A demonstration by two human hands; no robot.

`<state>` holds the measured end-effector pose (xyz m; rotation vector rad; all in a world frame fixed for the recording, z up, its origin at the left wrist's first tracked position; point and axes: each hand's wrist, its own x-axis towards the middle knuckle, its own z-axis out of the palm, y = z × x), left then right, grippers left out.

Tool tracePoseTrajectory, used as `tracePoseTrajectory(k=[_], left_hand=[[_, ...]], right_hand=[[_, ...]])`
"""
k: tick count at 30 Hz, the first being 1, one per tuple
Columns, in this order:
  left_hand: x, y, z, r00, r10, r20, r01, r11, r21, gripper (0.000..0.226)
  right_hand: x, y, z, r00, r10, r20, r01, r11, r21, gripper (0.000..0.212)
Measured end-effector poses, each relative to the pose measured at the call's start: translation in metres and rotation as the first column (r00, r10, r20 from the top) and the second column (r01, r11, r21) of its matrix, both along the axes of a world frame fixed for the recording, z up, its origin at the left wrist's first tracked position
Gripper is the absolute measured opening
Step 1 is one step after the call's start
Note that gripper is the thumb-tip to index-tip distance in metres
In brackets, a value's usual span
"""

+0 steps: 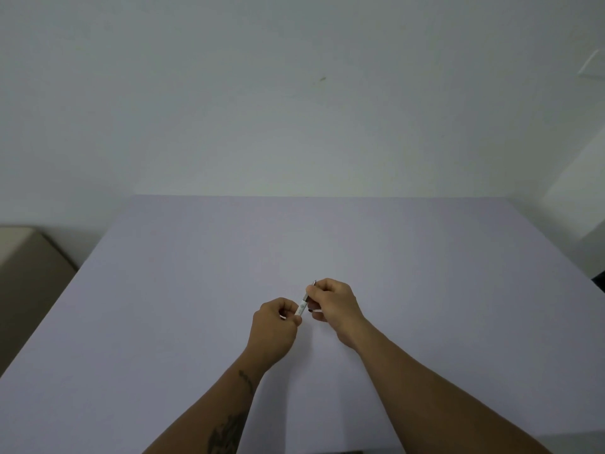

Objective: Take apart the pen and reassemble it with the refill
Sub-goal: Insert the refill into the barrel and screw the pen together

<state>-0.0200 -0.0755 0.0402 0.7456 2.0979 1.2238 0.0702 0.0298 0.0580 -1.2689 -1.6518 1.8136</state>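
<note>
A slim white pen with a dark metal tip is held slanted above the middle of the table, tip pointing up and away. My left hand pinches its lower white barrel between thumb and fingers. My right hand grips the upper section near the tip, whose point shows just past the fingers. Both hands hide most of the pen, and no separate refill shows.
The pale lilac table spreads wide around both hands and ends against a white wall. A beige piece of furniture stands beyond the table's left edge.
</note>
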Motion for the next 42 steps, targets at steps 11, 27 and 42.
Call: tracePoseTrajectory(k=[11, 27, 42], left_hand=[[0.0, 0.0, -0.001, 0.999, -0.037, -0.005, 0.037, 0.999, -0.012, 0.017], [-0.012, -0.004, -0.004, 0.999, -0.044, 0.0, 0.044, 0.999, -0.016, 0.018], [-0.016, -0.005, -0.004, 0.997, -0.008, -0.072, 0.007, 1.0, -0.012, 0.018]], right_hand=[[0.0, 0.001, 0.0, 0.995, -0.018, 0.096, 0.016, 1.0, 0.021, 0.028], [-0.005, -0.001, 0.001, 0.998, -0.029, 0.05, 0.035, 0.992, -0.123, 0.016], [-0.011, -0.003, 0.003, 0.999, -0.037, 0.018, 0.039, 0.99, -0.136, 0.02]])
